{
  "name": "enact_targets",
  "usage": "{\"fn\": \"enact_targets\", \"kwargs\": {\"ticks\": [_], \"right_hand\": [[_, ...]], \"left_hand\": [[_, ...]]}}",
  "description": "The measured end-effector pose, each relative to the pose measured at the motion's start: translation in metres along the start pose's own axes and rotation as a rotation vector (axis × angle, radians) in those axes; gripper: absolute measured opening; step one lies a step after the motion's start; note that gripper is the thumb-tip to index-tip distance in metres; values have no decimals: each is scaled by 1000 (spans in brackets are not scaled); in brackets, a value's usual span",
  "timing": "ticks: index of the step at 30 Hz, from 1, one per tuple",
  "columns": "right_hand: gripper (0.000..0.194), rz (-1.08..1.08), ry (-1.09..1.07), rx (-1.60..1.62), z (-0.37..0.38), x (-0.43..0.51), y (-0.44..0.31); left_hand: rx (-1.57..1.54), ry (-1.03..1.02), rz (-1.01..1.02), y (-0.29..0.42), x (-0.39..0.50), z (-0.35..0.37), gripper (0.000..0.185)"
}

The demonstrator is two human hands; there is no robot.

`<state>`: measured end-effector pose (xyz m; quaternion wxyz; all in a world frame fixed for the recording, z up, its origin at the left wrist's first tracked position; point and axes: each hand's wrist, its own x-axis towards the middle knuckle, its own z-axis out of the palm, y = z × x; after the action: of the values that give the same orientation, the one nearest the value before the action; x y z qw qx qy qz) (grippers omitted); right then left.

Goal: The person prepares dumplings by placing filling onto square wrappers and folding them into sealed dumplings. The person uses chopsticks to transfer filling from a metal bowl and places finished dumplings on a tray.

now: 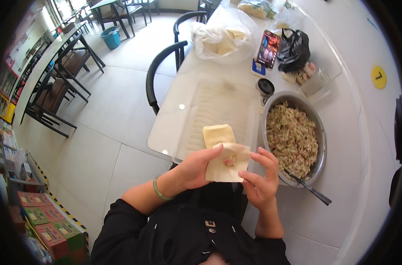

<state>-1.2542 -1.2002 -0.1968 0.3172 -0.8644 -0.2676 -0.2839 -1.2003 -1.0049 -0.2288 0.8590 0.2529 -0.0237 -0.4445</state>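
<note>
A square dough wrapper (217, 172) with a small dab of minced filling (230, 160) near its middle lies on my left hand (196, 167), the thumb over its upper left edge. My right hand (262, 177) is at the wrapper's right side, fingertips at its edge, the fingers parted. Just beyond, a stack of square wrappers (219, 134) sits on a translucent plastic tray (201, 96). To the right stands a steel bowl (323, 145) of minced filling (292, 135), with dark chopsticks (312, 192) resting over its near rim.
Farther back on the white table (169, 129) are a plastic bag of wrappers (225, 36), a lit phone (269, 49), a black plastic bag (293, 49), a clear glass (315, 82) and a black-lidded jar (266, 87). A black chair (151, 76) adjoins the table's left edge.
</note>
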Motion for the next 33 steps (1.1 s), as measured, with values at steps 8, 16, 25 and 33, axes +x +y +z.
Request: {"fn": "enact_targets", "kwargs": {"ticks": [8,16,25,33], "right_hand": [[12,-11,-61,103,23,43,-9],[49,614,114,1178,41,17,-2],[15,76,289,-6,55,34,-6],[14,886,-76,1024,40,33,-7]], "left_hand": [[456,-188,-31,8,-19,-9,41],[544,-60,176,15,-26,1,42],[507,184,419,0,-5,-6,33],[994,299,549,10,-10,-1,10]]}}
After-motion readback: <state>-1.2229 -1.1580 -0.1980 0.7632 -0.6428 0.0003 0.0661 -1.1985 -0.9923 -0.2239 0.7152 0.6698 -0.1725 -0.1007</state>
